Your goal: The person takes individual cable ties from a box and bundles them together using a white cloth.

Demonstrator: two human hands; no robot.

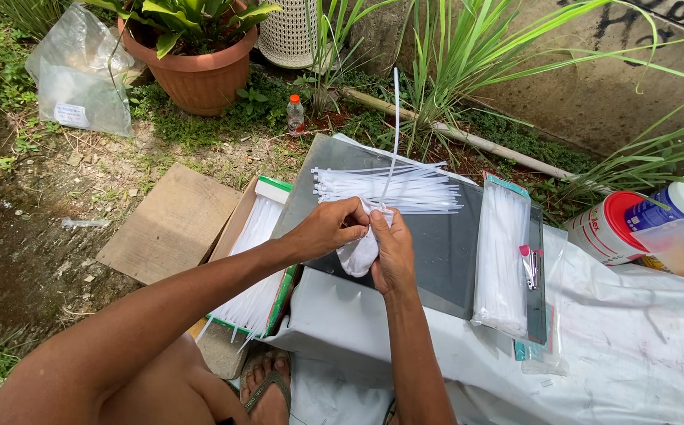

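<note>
- Head view: left hand (330,228) closed, fingers pinched on the top of a small white bundle (360,253), just above the dark grey board (444,252).
- Right hand (393,256) closed too, wrapped around the right side of the same bundle, thumb pressed against it; both hands touching each other.
- One long white cable tie (394,134) rising upright from between the fingers, tip up among the grass blades (468,55).
- Loose pile of white cable ties (393,189) lying flat on the far part of the board, just beyond the hands.
- Clear packet of cable ties (502,264) on the right part of the board, with a small nail clipper (528,266) resting on its edge.
- Open cardboard box with green trim (257,260) full of more ties, to the left of the board, beside a flat brown piece of cardboard (170,224) on the ground.
- White sheet (633,346) spread under the board, reaching to the right.
- Red-and-white can (606,228) and blue container with white lid (676,206) at the far right.
- Terracotta plant pot (192,67), clear plastic bag (78,71) and small bottle with orange cap (295,114) farther back on the soil.
- Sandalled foot (266,386) at the bottom edge.
</note>
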